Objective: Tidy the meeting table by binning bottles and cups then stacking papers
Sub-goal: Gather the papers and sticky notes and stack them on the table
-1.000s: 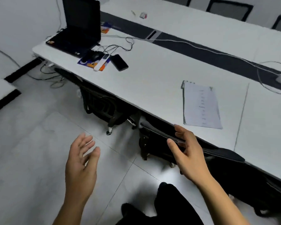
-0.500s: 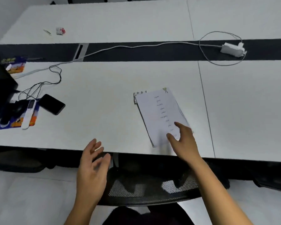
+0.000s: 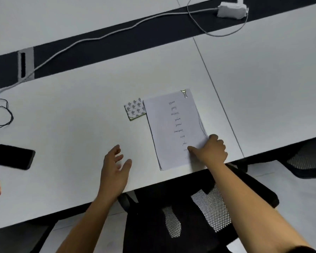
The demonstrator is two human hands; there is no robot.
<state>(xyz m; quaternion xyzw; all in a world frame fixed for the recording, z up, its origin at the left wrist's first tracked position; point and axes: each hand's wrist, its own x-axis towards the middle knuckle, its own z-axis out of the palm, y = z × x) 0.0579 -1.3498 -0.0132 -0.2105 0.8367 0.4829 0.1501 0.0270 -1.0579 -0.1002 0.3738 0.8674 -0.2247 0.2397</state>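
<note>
A clipped stack of white papers [image 3: 173, 128] with handwriting lies on the white meeting table [image 3: 77, 136], a binder clip at its far right corner. My right hand [image 3: 211, 150] pinches the stack's near right corner, thumb on top and fingers curled at the edge. A small patterned notepad [image 3: 135, 111] peeks out from under the stack's far left corner. My left hand [image 3: 115, 168] hovers open over the table, left of the papers, holding nothing.
A black phone [image 3: 14, 157] lies at the left, near thin black wires [image 3: 2, 114]. A white power adapter [image 3: 232, 10] and its cable [image 3: 98, 37] run along the dark centre strip. A black mesh chair [image 3: 199, 212] stands under the table's near edge.
The view has closed in on the table. My right hand went from touching the papers to pinching their corner, shifting the stack and uncovering the patterned notepad. My left hand moved over the tabletop.
</note>
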